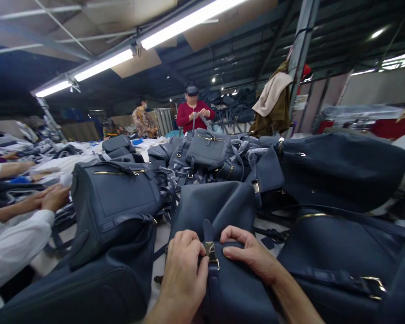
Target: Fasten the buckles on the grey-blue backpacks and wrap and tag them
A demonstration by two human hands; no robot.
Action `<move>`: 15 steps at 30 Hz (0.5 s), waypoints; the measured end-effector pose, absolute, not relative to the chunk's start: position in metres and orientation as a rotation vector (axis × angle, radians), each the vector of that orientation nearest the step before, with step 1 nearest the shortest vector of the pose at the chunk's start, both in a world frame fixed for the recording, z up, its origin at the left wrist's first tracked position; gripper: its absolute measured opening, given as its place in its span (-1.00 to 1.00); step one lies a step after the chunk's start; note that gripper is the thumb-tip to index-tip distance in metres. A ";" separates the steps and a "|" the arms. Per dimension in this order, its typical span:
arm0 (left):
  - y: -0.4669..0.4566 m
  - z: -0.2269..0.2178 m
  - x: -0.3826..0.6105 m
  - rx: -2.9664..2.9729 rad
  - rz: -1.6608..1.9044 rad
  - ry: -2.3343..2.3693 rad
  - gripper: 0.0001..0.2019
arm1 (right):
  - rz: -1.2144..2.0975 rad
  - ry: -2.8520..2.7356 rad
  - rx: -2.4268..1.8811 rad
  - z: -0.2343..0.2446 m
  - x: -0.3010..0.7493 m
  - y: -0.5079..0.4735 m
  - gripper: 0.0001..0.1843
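Fluorescent tube lights [104,65] overhead; dark metal roof [249,49]; steel column [302,49] hung with coats [273,99].

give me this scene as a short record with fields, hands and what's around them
place: workshop table piled with dark blue bags
left hand: gripping the bag left of its gold clasp
right hand: fingers on the bag's top edge, right of the clasp
others: a co-worker's hands at left; a person in red at the far end
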State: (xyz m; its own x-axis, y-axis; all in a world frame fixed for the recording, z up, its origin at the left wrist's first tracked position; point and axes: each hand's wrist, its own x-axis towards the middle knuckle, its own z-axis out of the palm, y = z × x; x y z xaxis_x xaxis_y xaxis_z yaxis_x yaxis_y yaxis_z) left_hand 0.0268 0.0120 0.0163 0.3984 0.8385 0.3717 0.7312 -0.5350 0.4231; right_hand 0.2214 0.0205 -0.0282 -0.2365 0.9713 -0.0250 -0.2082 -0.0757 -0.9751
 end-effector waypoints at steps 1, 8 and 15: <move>0.012 0.017 0.028 2.488 0.831 1.400 -0.84 | 1.514 -1.186 -0.960 -0.028 0.222 0.021 -0.62; 0.010 0.005 0.032 2.611 0.880 1.431 -0.80 | 1.521 -1.180 -0.951 -0.030 0.224 0.021 -0.61; 0.024 0.006 0.027 2.501 1.009 1.414 -0.79 | 1.525 -1.172 -0.933 -0.029 0.224 0.022 -0.62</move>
State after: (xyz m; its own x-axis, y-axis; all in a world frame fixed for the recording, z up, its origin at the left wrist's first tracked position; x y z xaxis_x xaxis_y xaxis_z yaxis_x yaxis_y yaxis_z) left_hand 0.0266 0.0244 0.0056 0.3507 0.7928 0.4984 0.7292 -0.5652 0.3859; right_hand 0.2245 0.0222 -0.0292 -0.2443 0.9696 -0.0158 -0.2339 -0.0747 -0.9694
